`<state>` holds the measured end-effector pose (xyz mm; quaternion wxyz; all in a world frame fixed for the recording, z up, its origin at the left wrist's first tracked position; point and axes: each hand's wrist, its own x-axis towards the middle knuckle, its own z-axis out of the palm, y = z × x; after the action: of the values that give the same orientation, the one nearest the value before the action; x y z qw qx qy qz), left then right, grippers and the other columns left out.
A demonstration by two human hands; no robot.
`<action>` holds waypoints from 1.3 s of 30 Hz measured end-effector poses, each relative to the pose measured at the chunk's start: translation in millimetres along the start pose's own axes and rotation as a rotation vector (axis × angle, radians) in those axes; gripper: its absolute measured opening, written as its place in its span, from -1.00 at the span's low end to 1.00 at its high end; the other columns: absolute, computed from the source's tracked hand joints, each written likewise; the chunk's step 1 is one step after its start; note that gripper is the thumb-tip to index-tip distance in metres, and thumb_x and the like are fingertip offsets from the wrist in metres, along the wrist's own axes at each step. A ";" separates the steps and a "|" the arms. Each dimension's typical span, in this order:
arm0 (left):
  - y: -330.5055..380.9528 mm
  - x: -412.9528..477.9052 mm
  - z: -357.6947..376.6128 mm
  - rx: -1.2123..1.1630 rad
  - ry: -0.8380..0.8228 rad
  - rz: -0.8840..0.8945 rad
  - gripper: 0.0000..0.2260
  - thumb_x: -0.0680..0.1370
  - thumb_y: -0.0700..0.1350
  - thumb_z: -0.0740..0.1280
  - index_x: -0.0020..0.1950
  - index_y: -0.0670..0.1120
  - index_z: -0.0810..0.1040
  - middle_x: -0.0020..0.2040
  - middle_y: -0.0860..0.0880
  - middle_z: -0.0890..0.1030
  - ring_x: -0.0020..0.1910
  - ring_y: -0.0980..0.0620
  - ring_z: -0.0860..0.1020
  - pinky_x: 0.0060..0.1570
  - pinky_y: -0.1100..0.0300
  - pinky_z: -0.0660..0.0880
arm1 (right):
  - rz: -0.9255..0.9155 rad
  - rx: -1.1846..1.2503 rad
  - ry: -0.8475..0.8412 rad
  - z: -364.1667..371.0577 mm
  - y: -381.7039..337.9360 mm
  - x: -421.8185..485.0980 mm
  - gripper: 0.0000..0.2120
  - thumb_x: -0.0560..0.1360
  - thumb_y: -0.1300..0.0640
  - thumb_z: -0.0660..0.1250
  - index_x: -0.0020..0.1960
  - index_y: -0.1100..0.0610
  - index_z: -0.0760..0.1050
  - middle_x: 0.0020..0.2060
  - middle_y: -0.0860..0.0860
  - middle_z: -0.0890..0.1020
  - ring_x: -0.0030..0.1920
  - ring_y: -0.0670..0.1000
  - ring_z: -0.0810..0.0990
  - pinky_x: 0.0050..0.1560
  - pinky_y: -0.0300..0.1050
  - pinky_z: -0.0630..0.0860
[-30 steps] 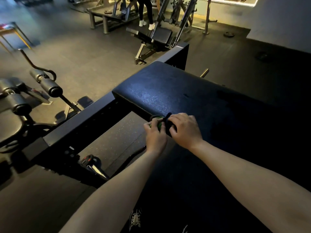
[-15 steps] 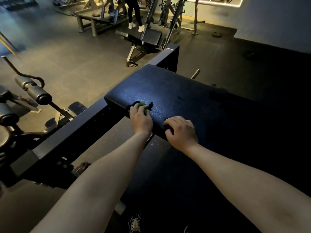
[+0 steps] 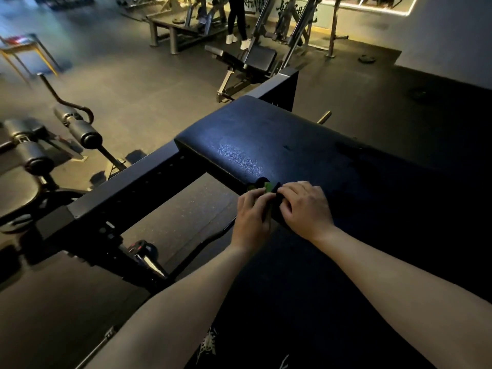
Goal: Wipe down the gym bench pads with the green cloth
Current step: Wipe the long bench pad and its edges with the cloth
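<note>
Dim gym lighting falls over a dark rubber floor [image 3: 149, 83] scattered with weight machines, and far back a person in dark leggings and white shoes [image 3: 237, 20] stands among the racks. Closer in, a wide black padded vinyl bench pad [image 3: 266, 139] sits on a black square-section steel frame [image 3: 127, 187] that runs off to the left. Beyond that frame, black foam roller pads on a curved metal bar [image 3: 80, 126] stand over the floor. Both bare forearms reach forward to the near edge of the pad, where the two hands meet. The left hand [image 3: 251, 217] has its fingers curled at the pad's rounded front edge, gripping the small bunched green cloth [image 3: 269, 187], of which only a bright scrap shows above the knuckles. The right hand [image 3: 306, 209] lies just beside it, touching, with fingers bent down onto the cloth and the pad; how firmly it pinches the cloth I cannot tell. The cloth rests against the pad's near left corner region.
</note>
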<state>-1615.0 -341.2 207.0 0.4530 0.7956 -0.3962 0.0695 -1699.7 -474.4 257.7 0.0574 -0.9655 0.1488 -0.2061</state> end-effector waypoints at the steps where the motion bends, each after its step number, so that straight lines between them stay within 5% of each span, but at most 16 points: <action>1: -0.3 -5.7 1.5 -0.006 0.010 0.010 -0.70 0.57 -0.14 0.31 0.30 -0.05 0.58 0.31 -0.07 0.45 0.33 -0.02 0.37 0.40 0.28 0.23 | 0.008 -0.002 0.003 -0.9 2.9 -4.1 -0.69 0.45 0.03 0.18 0.07 0.05 0.62 0.05 -0.05 0.65 0.08 0.07 0.58 -0.06 0.02 0.47; 3: -4.4 -3.0 5.4 -0.090 0.122 -0.145 -0.71 0.58 -0.17 0.30 0.31 -0.08 0.55 0.36 -0.11 0.40 0.37 -0.04 0.36 0.44 0.20 0.24 | 0.033 0.016 -0.006 0.5 -0.1 -6.6 -0.71 0.43 0.05 0.19 0.05 0.04 0.61 0.06 -0.06 0.65 0.10 0.06 0.58 -0.03 0.02 0.47; 6: -1.1 23.1 10.0 -0.333 0.387 -0.624 -0.73 0.63 -0.22 0.25 0.33 -0.15 0.46 0.35 -0.22 0.38 0.34 -0.11 0.38 0.41 0.11 0.27 | 0.054 0.032 -0.007 0.8 -2.8 -2.2 -0.71 0.39 0.03 0.12 -0.03 0.03 0.57 -0.03 -0.06 0.62 0.06 0.07 0.55 -0.05 0.01 0.43; 10: 7.5 49.3 25.7 -0.578 0.450 -0.990 -0.74 0.66 -0.10 0.21 0.33 -0.12 0.32 0.33 -0.26 0.43 0.19 -0.18 0.49 0.22 0.09 0.42 | 0.076 0.032 -0.017 1.7 -3.1 -1.3 -0.71 0.37 0.03 0.11 -0.05 0.02 0.55 -0.08 -0.07 0.59 0.04 0.06 0.53 -0.08 -0.01 0.38; 14: 6.0 33.2 35.1 -0.502 0.403 -0.915 -0.85 0.66 -0.10 0.22 0.21 -0.03 0.31 0.25 -0.26 0.48 0.17 -0.19 0.51 0.27 -0.11 0.42 | 0.091 0.060 0.008 2.4 -1.0 -1.1 -0.73 0.36 0.03 0.12 -0.07 0.01 0.55 -0.08 -0.08 0.58 0.04 0.04 0.53 -0.08 -0.02 0.38; 25: 48.7 -31.8 44.3 -0.181 0.201 -0.409 -0.85 0.58 -0.19 0.30 0.13 -0.05 0.44 0.11 -0.07 0.44 0.10 -0.07 0.47 0.18 -0.09 0.46 | 0.203 0.310 0.064 -5.4 10.1 -9.6 -0.75 0.40 0.21 0.23 0.00 0.10 0.61 -0.04 0.00 0.65 -0.04 0.14 0.61 -0.08 -0.02 0.48; 29: 51.6 -13.0 18.9 -0.098 0.174 -0.259 -0.78 0.57 -0.26 0.34 0.21 -0.15 0.52 0.34 -0.11 0.44 0.36 -0.04 0.40 0.43 0.01 0.32 | 0.257 0.422 0.039 -14.5 18.0 -13.7 -0.72 0.47 0.32 0.24 0.12 0.18 0.59 0.08 0.07 0.62 0.05 0.15 0.58 0.02 -0.04 0.45; 33: 42.8 39.4 6.9 0.028 0.131 -0.424 -0.74 0.61 -0.19 0.31 0.30 -0.16 0.52 0.53 -0.21 0.30 0.54 -0.18 0.19 0.54 0.01 0.08 | 0.321 0.508 0.096 -15.8 19.7 -12.6 -0.69 0.43 0.36 0.25 0.13 0.23 0.59 0.05 0.13 0.61 0.04 0.20 0.58 0.05 -0.02 0.47; 39: 53.3 54.5 34.0 0.295 -0.085 -0.210 -0.81 0.58 -0.19 0.28 0.14 -0.13 0.62 0.21 -0.13 0.60 0.26 -0.16 0.49 0.31 0.01 0.38 | 0.401 0.642 0.187 -15.2 19.5 -9.9 -0.68 0.50 0.35 0.22 0.22 0.23 0.54 0.15 0.12 0.56 0.06 0.12 0.58 0.04 -0.15 0.44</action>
<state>-1623.6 -413.2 248.4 0.3189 0.8927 -0.3151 0.0455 -1719.8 -490.6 264.4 0.3818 -0.8273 0.2670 -0.3139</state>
